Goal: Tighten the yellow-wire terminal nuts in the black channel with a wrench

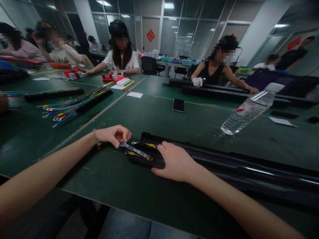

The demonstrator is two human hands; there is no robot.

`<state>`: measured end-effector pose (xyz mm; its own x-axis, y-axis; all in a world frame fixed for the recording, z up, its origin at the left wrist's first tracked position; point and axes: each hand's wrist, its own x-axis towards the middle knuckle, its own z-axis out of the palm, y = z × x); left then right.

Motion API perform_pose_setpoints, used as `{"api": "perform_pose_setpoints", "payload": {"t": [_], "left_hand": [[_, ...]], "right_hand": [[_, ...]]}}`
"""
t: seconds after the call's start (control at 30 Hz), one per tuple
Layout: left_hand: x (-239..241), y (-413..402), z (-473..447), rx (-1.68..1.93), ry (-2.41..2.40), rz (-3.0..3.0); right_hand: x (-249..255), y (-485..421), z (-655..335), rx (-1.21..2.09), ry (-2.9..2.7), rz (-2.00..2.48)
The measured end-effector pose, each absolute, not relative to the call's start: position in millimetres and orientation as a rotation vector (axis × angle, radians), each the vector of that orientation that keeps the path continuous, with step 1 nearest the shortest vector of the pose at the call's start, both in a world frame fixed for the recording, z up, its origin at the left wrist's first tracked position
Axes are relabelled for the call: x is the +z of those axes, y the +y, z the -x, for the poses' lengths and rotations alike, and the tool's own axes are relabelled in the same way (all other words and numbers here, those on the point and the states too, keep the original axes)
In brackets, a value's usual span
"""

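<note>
Blue and yellow wires (86, 99): thin, ring-ended.
Left hand (113, 135): pinches wrench (136, 151), shiny metal, above black channel (224, 159).
Right hand (175, 162): lies on channel; gripping, I cannot tell.
Bottle (254, 109): clear plastic, red-marked label unreadable.

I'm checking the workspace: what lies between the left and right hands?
The head view shows a wrench held by the left hand, two yellow-sleeved ring terminals and a black trough's end before the right hand.
</note>
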<state>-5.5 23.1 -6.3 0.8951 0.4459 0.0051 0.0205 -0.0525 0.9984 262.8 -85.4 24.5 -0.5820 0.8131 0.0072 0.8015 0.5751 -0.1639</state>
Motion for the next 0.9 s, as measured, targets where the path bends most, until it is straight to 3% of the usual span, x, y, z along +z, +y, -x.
{"api": "perform_pose_setpoints", "payload": {"t": [0.37, 0.9], "left_hand": [[-12, 33, 8, 0.491, 0.449, -1.654], [-4, 11, -1, 0.243, 0.289, -1.602]], "right_hand": [[26, -85, -263, 0.199, -2.717, 1.394], [27, -85, -263, 0.227, -2.714, 1.393]]}}
